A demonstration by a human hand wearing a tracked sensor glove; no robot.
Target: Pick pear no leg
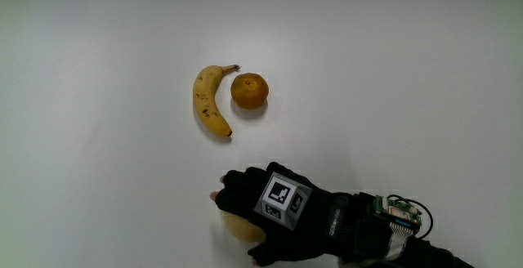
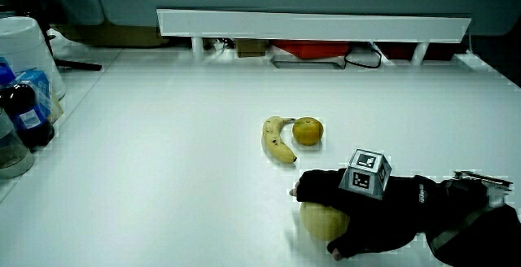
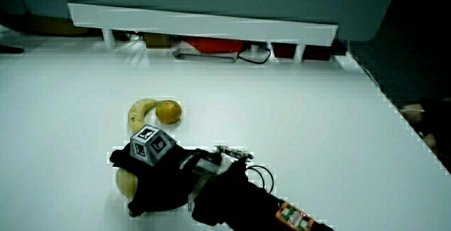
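Note:
A yellow-green pear (image 1: 237,225) lies on the white table (image 1: 392,80), nearer to the person than the banana. The gloved hand (image 1: 261,215) rests on top of the pear with its fingers wrapped around it. Most of the pear is hidden under the glove; a pale part of the pear (image 2: 321,220) shows below the fingers in a side view, and the pear (image 3: 125,182) peeks out beside the hand (image 3: 151,175) too. The patterned cube (image 2: 368,171) sits on the back of the hand (image 2: 346,210).
A banana (image 1: 208,100) and an orange (image 1: 248,91) lie side by side farther from the person than the hand. Bottles (image 2: 24,112) and a white container (image 2: 24,43) stand at the table's edge. A low white partition (image 2: 313,27) runs along the table's end.

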